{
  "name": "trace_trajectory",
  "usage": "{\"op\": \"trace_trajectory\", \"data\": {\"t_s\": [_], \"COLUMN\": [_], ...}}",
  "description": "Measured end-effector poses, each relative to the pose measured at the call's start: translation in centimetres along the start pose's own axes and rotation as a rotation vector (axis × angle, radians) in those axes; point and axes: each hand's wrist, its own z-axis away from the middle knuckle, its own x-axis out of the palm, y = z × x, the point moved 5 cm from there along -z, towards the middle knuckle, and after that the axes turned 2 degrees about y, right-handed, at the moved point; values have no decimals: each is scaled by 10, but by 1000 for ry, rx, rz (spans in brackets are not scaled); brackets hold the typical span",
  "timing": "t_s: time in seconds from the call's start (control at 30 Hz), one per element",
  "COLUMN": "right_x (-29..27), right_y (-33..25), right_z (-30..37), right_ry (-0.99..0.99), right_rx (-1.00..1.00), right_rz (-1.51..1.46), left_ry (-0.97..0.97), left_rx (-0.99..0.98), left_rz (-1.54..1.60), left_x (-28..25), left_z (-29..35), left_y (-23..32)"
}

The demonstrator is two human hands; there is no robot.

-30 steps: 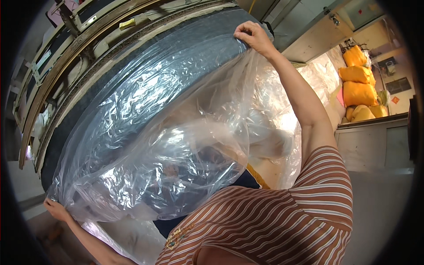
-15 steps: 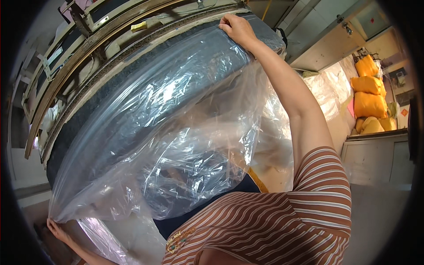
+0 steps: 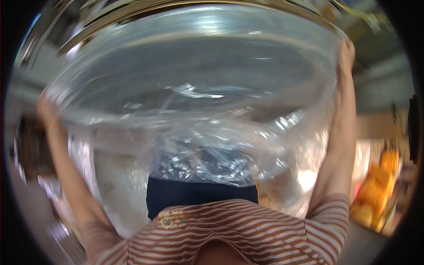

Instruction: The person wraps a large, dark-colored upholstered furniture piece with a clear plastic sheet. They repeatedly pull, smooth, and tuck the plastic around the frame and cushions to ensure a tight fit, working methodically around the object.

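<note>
A wide sheet of clear plastic film (image 3: 194, 92) is stretched between my two hands, bulging and creased with bright glints. My left hand (image 3: 47, 108) grips its left edge, smeared by motion. Over at the upper right, my right hand (image 3: 347, 55) is closed on the opposite corner of the film. The nearer part of the sheet hangs in crinkled folds against my dark trousers (image 3: 201, 194). Through the film a dark grey surface shows, seen only dimly.
A long curved wooden rail (image 3: 132, 20) runs along the far side. Several orange bundles (image 3: 375, 187) are stacked at the right. More shiny clear plastic (image 3: 79, 154) lies at the left. Much of the surroundings is blurred.
My left hand has gone up and my right hand has moved right and slightly down, so the film now spans across in front of me. The view has turned.
</note>
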Motion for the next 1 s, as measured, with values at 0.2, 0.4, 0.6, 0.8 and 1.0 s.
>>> {"op": "trace_trajectory", "data": {"t_s": [0.2, 0.4, 0.6, 0.8, 1.0], "right_x": [35, 48, 50, 35, 30], "right_y": [104, 119, 129, 140, 145], "right_z": [20, -9, -26, -46, -50], "right_ry": [17, -79, -68, 58, 19], "right_rx": [-186, -172, -120, -185, -82], "right_rz": [175, 206, 126, 387, 277], "left_ry": [85, 58, 43, 184, 356], "left_rx": [502, 398, 335, 281, -7], "left_rz": [-394, -351, -299, -439, 247], "left_x": [67, 97, 118, 115, 66], "left_z": [-18, -45, -65, -81, -92], "left_y": [-38, -45, -49, -57, -73]}}
